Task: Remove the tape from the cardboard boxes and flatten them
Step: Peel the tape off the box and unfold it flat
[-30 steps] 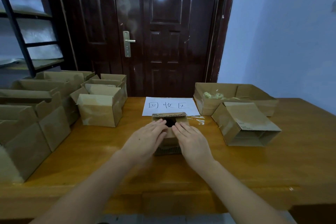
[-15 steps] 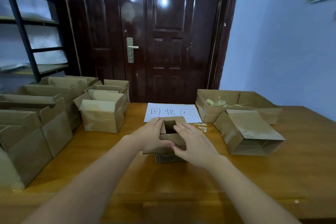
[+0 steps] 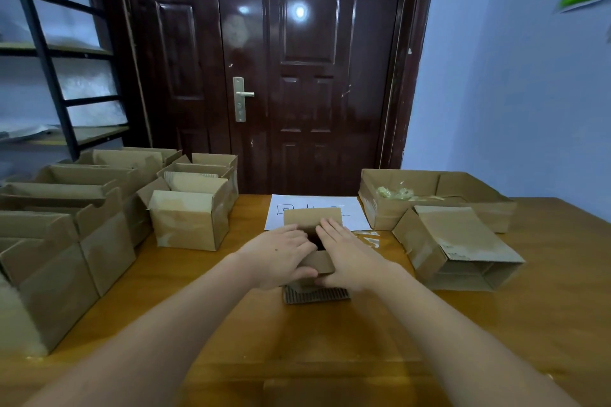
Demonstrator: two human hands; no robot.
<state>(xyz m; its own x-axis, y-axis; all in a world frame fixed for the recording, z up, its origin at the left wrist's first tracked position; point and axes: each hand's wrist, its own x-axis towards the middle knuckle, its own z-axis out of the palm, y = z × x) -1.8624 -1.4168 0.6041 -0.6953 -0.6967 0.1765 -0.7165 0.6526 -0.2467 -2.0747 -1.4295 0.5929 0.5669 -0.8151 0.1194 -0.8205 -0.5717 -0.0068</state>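
Wooden table (image 3: 545,307) in front of a dark door (image 3: 297,76), blue wall on the right. Small cardboard box (image 3: 312,220) sits mid-table, just in front of a white paper sheet (image 3: 353,211) at the far edge. Left hand (image 3: 281,254) and right hand (image 3: 350,258) both grip the box, fingers over its open top, thumbs on the near side. More open boxes (image 3: 188,218) crowd the left edge; one box on its side (image 3: 459,248) lies right.

Small brown cardboard box (image 3: 312,220) at the middle of the table

It stands open at the top, dark inside, on a ribbed cardboard piece (image 3: 315,295). Its side walls are covered, so possibly it is partly collapsed.
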